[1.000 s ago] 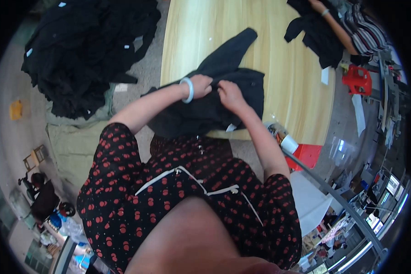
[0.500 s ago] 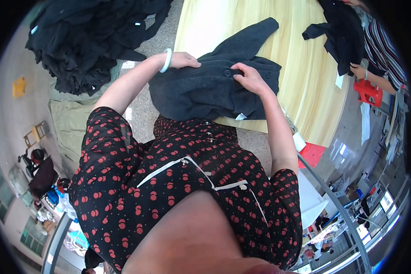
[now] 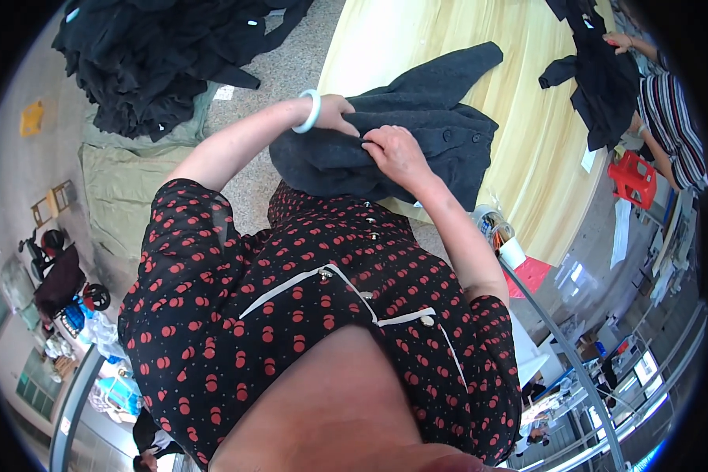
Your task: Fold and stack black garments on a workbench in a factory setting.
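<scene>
A dark grey buttoned jacket (image 3: 448, 169) lies across the near edge of the wooden table, one sleeve stretched away to the far right. Its hem end hangs past the edge close to my body. My left hand (image 3: 333, 114), with a pale bangle at the wrist, holds the jacket's front near the hem, thumb on the near side; its other fingertips are partly hidden. Just right of it, my right hand (image 3: 401, 157) pinches the front edge of the cloth between thumb and fingers. Two dark buttons show to the right of that hand.
A heap of dark garments (image 3: 145, 63) lies on the floor at the far left. Across the pale wooden table (image 3: 527, 165), a person in a striped top (image 3: 669, 110) handles another dark garment (image 3: 602, 86). A red stool (image 3: 633, 179) stands near them. A metal rail (image 3: 562, 338) runs at right.
My right hand has moved left along the jacket's front, away from the button, and now pinches the edge beside my left hand. My left thumb has come into sight. The view has shifted slightly.
</scene>
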